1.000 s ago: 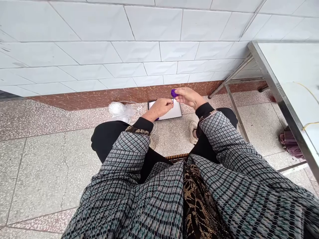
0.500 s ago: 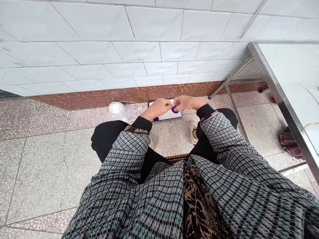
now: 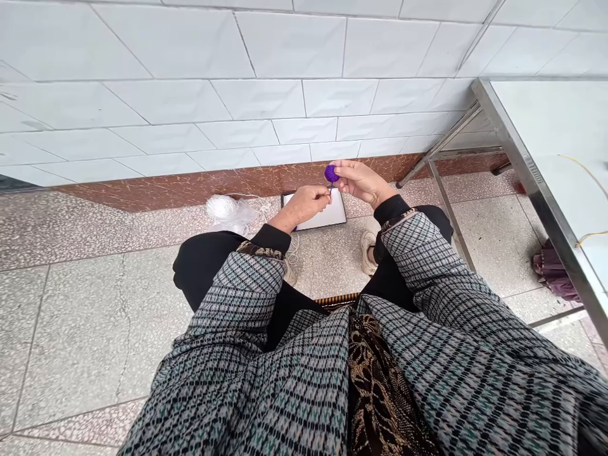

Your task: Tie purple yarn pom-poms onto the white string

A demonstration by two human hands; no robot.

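Head: right hand [image 3: 361, 182] holds probable yarn [image 3: 330, 173]

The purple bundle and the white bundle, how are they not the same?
The purple bundle is up in the right hand's fingers, but the white bundle is down on the floor. The purple bundle looks small; the white bundle looks much bigger. One is dark purple, the other white. Both look roundish.
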